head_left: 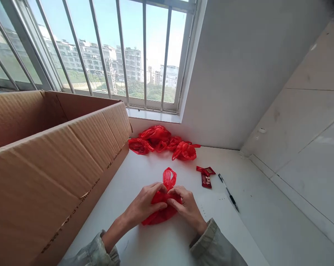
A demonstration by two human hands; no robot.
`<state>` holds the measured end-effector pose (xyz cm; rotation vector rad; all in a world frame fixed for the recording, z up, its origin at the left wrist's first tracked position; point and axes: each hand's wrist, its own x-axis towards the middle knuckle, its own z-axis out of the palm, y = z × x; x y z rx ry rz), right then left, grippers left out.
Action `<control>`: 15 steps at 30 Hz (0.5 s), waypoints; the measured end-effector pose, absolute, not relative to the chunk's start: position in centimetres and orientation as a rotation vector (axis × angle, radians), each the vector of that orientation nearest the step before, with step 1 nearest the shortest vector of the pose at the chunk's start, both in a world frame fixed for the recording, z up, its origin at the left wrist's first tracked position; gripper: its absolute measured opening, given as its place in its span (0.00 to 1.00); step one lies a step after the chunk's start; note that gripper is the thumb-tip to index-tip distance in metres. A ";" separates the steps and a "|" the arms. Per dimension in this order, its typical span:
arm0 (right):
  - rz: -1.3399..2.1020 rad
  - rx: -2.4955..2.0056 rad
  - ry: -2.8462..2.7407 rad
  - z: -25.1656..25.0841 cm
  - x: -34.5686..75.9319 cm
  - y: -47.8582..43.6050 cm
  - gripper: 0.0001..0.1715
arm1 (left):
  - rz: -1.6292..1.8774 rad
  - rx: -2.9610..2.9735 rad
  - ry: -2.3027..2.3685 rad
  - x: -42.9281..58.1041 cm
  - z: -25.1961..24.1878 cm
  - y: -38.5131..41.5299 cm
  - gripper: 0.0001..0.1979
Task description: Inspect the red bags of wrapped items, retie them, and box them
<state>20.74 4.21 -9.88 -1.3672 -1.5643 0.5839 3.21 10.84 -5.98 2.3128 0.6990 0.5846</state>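
A red plastic bag (158,218) rests on the white table in front of me, one handle loop standing up at its far side. My left hand (146,201) grips the bag from the left, fingers and thumb curled onto the gathered plastic. From the right, my right hand (187,207) pinches the same bag near its middle. The two hands' fingertips are close together over the bag. What the bag holds, if anything, is hidden.
Several bunched red bags (157,138) lie by the wall. Small dark-red packets (206,180) and a pen (228,193) are on the white table (222,229) to the right. A large open cardboard box (58,162) stands at the left, below a barred window.
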 end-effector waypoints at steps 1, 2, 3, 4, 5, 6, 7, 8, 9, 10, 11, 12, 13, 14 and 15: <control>0.570 -1.390 -1.529 -10.1 20.6 4.3 0.05 | 0.582 2.321 0.693 3.1 -6.3 10.9 0.07; 0.554 -1.402 -1.497 -10.2 20.4 4.4 0.04 | 0.578 2.338 0.694 3.1 -6.6 10.8 0.07; 0.538 -1.405 -1.468 -10.4 20.3 4.4 0.04 | 0.572 2.367 0.699 3.0 -6.8 10.7 0.08; 0.527 -1.402 -1.442 -10.5 20.3 4.3 0.04 | 0.565 2.404 0.702 2.9 -7.0 10.6 0.10; 0.519 -1.397 -1.417 -10.6 20.2 4.2 0.05 | 0.561 2.444 0.702 2.8 -7.1 10.4 0.12; 0.517 -1.390 -1.394 -10.7 20.1 4.1 0.06 | 0.563 2.478 0.702 2.8 -7.3 10.3 0.14; 0.520 -1.383 -1.368 -10.7 20.1 4.0 0.06 | 0.574 2.500 0.702 2.9 -7.4 10.1 0.15; 0.531 -1.378 -1.341 -10.8 20.1 3.9 0.07 | 0.599 2.506 0.710 2.9 -7.5 10.0 0.15; 0.547 -1.372 -1.312 -10.8 20.1 3.8 0.07 | 0.631 2.501 0.729 3.0 -7.7 9.9 0.15; 0.564 -1.365 -1.282 -10.9 20.2 3.8 0.08 | 0.665 2.495 0.755 3.1 -7.9 9.9 0.14; 0.580 -1.361 -1.249 -11.1 20.3 3.8 0.08 | 0.696 2.499 0.778 3.1 -8.1 10.0 0.14; 0.591 -1.363 -1.209 -11.3 20.5 3.9 0.09 | 0.723 2.514 0.793 3.1 -8.3 10.1 0.13; 0.594 -1.369 -1.159 -11.5 20.8 4.0 0.10 | 0.751 2.537 0.796 3.1 -8.4 10.2 0.12; 0.596 -1.370 -1.101 -11.8 21.1 4.1 0.11 | 0.790 2.556 0.787 3.0 -8.5 10.4 0.12; 0.604 -1.364 -1.038 -12.1 21.5 4.3 0.12 | 0.840 2.559 0.776 2.9 -8.5 10.7 0.13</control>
